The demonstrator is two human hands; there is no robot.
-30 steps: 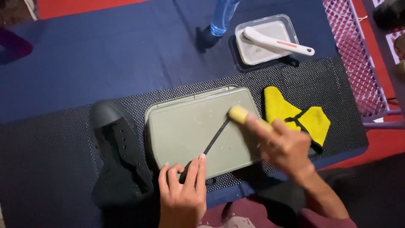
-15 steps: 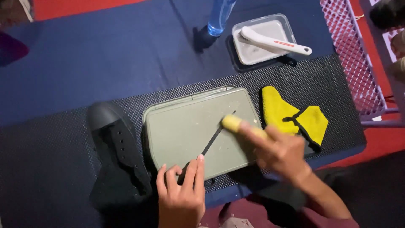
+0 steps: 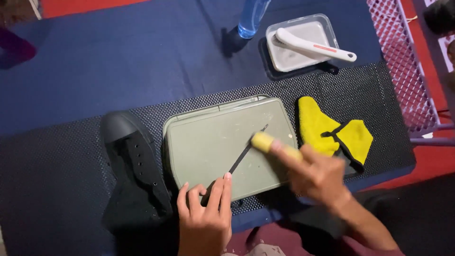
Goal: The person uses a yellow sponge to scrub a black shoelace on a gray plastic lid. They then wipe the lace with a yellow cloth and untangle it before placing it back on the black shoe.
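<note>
My left hand (image 3: 204, 218) presses its fingertips on the near end of a thin black lace (image 3: 244, 154) that lies slantwise across a grey-green tray (image 3: 204, 137). The fingers of my right hand (image 3: 317, 173) are closed around a yellow-handled tool (image 3: 270, 142), whose tip rests on the lace near the tray's right side. The tool's working end is hidden under it. Left of the tray lies a black lace-up shoe (image 3: 132, 170), toe pointing away, its eyelets empty.
A yellow cloth (image 3: 332, 130) with black trim lies right of the tray on a black mesh mat (image 3: 57, 180). Farther back on the blue surface stand a clear container (image 3: 327, 26) with a white brush (image 3: 313, 46) and a blue bottle (image 3: 251, 16). A pink wire basket (image 3: 403, 61) is at right.
My right hand has slid the yellow tool a little left and toward me along the lace. My left hand has stayed on the lace's near end.
</note>
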